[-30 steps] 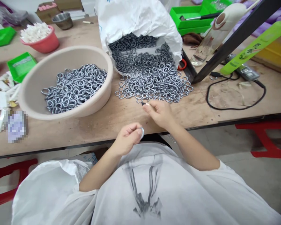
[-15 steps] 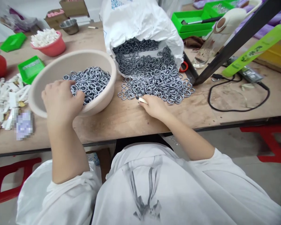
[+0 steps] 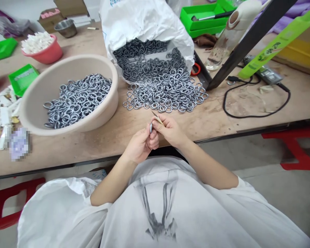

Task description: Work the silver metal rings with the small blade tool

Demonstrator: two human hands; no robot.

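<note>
Close to the table's front edge, my left hand point(image 3: 141, 144) is closed and pinches a grey ring point(image 3: 151, 127) between thumb and fingers. Touching or nearly touching it is my right hand point(image 3: 172, 131), closed around a small knife point(image 3: 159, 120) with a pale handle and a dark pointed blade. The blade points away from me, up and to the left. Behind the hands, a heap of grey rings point(image 3: 160, 91) spills from a white sack point(image 3: 144, 24) lying on its side. More rings point(image 3: 80, 98) fill part of a beige basin point(image 3: 28, 113) to the left.
White parts point(image 3: 5, 117) lie at the far left, near a green tray point(image 3: 12, 84) and a pink bowl point(image 3: 55, 51). To the right, a dark metal bar point(image 3: 237, 57) rises at a slant beside a clear bottle point(image 3: 219, 51) and a black cable point(image 3: 224, 106).
My left hand has left the basin and come right to meet my right hand, now with a ring in it. The right hand has drawn back slightly, still with the knife.
</note>
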